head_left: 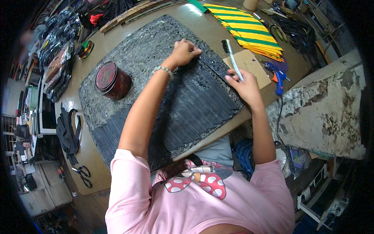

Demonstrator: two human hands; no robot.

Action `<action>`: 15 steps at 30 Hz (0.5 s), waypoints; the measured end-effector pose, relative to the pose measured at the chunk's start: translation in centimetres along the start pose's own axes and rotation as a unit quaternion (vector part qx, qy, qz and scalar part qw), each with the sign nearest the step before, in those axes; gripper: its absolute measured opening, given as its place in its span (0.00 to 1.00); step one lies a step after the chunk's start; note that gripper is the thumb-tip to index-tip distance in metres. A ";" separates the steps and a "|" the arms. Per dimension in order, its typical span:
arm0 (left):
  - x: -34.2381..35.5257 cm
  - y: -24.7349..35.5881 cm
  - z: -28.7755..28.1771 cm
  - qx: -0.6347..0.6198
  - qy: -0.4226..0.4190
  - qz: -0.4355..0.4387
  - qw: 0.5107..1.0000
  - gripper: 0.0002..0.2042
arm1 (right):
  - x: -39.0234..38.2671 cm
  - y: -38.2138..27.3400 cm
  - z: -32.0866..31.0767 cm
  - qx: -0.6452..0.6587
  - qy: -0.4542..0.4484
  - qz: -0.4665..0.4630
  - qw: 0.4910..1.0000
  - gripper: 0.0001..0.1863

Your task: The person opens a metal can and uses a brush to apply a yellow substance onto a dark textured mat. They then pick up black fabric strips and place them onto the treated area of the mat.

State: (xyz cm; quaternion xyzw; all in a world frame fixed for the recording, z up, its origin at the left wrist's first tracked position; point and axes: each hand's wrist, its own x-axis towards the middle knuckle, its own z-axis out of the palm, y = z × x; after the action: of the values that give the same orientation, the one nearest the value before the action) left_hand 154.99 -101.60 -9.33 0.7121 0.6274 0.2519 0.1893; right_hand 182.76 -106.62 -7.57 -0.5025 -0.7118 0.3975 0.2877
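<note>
Cluttered workshop shelves ring a brown desk (97, 163), on which lies a broad grey speckled slab (128, 54). Over the near half of that slab spreads a black ribbed sheet (194, 105), reaching to the desk's near edge. At the far side sits a stack of yellow-and-green striped pieces (249, 29), and a tan cardboard piece (253, 64) lies just beside the sheet's right corner. A round red tin (111, 80) stands on the slab to the left, well apart from both hands. A blue glue gun (277, 76) rests at the right, and scissors (82, 174) lie near the left front edge.

Reaching forward from the lower edge, the left forearm crosses the sheet, and the left hand (183, 52) is curled into a loose fist, knuckles pressing down at the sheet's far edge; whether the fingers pinch anything cannot be told. The right hand (245, 85) rests at the sheet's right edge, fingers closed round the white handle of a toothbrush-like brush (233, 58). Its dark bristle head points away from the person, above the fingers and over the cardboard's edge.
</note>
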 end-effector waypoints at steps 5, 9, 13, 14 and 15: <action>-1.6 -0.2 1.7 -0.006 0.087 0.004 0.996 0.16 | -2.0 0.1 -0.7 -0.053 0.010 -0.017 0.998 0.14; -2.0 -0.4 1.8 -0.005 0.102 0.031 0.994 0.15 | -3.1 0.0 0.0 -0.047 0.003 -0.002 0.999 0.13; -2.0 -0.7 1.1 0.004 0.070 0.039 0.997 0.15 | -3.6 -0.4 0.0 -0.070 0.014 -0.024 0.997 0.12; -2.0 -0.8 1.0 0.009 0.058 0.037 0.998 0.14 | -3.7 -0.5 0.0 -0.075 0.016 -0.039 0.996 0.12; -2.0 -0.8 1.0 0.003 0.061 0.041 0.997 0.14 | -3.7 -0.5 0.0 -0.073 0.019 -0.028 0.997 0.12</action>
State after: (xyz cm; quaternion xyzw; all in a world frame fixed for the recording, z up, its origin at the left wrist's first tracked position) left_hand 154.75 -103.47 -10.81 0.7211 0.6087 0.3006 0.1380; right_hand 183.75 -110.21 -7.17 -0.5097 -0.7470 0.3271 0.2743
